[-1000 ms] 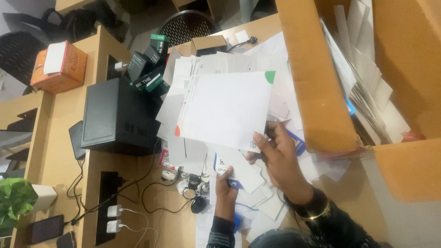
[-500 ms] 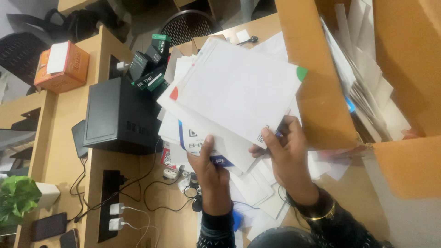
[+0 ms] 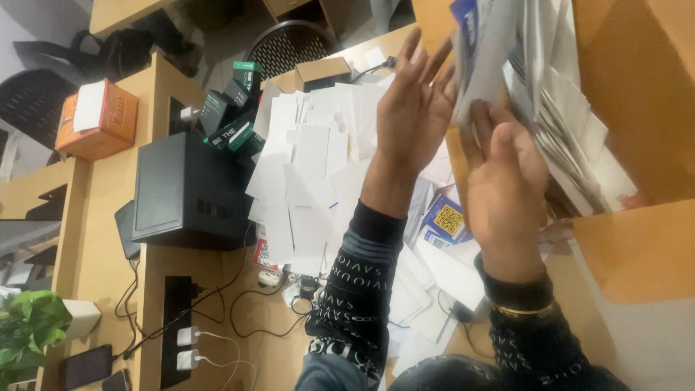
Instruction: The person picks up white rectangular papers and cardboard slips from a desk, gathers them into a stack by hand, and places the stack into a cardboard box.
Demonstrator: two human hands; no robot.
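Note:
Both my hands are raised at the near wall of a big open cardboard box [image 3: 637,246]. Between them a sheaf of white sheets with a blue-printed one [image 3: 483,51] stands edge-on over the box's rim. My left hand [image 3: 413,108] lies flat against the sheaf's left side, fingers stretched and apart. My right hand [image 3: 504,177] presses it from the right, back of the hand toward me. The box holds many more white sheets [image 3: 572,137]. Below my arms, a heap of white cards [image 3: 308,170] and a blue card with a square code [image 3: 447,219] cover the desk.
A black boxy device [image 3: 188,188] stands left of the heap, with small black-and-green cartons [image 3: 235,101] behind it. An orange box [image 3: 98,116] is at far left. A power strip with white chargers [image 3: 181,340], cables, a plant [image 3: 25,329] and a phone [image 3: 87,366] lie at lower left.
Both hands have lifted the large white sheets off the desk, up and to the right, turning them edge-on at the box's rim. The heap of cards beneath is now uncovered.

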